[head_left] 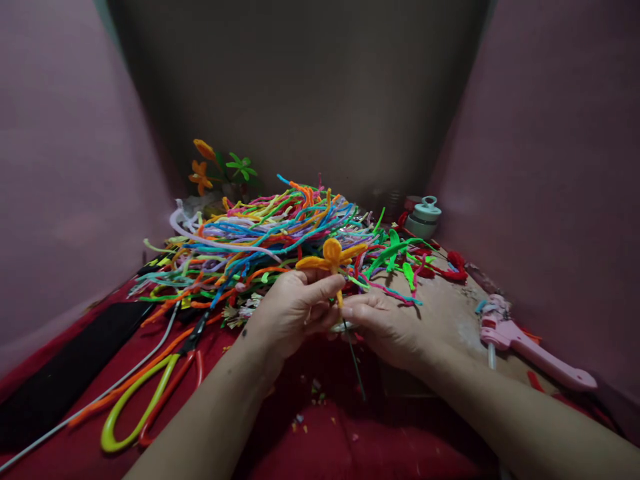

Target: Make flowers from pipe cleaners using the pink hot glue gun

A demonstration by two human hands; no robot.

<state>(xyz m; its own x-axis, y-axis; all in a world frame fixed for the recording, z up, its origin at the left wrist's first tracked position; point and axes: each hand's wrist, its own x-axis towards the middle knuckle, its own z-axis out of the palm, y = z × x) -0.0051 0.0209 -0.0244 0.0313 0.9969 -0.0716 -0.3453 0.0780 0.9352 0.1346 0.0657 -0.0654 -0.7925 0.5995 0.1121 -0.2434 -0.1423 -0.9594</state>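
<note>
An orange pipe-cleaner flower (332, 253) stands upright in front of me, its rounded petals spread at the top. Just under the petals, my left hand (290, 300) is closed, thumb and fingers pinching the flower's base. My right hand (385, 325) is closed lower down, its fingertips on the stem where the orange winding meets a thin dark wire (356, 363). The bare wire slants down below both hands. Some of the fingers on each hand are hidden behind the flower's stem and the other hand.
Behind my hands lies a big heap of coloured pipe cleaners (280, 227). Scissors (167, 387) with yellow and red handles lie left, near a black strip (75, 360). A pink glue gun (530, 347) rests right; a pale green container (423, 217) and an orange flower (201, 177) stand behind.
</note>
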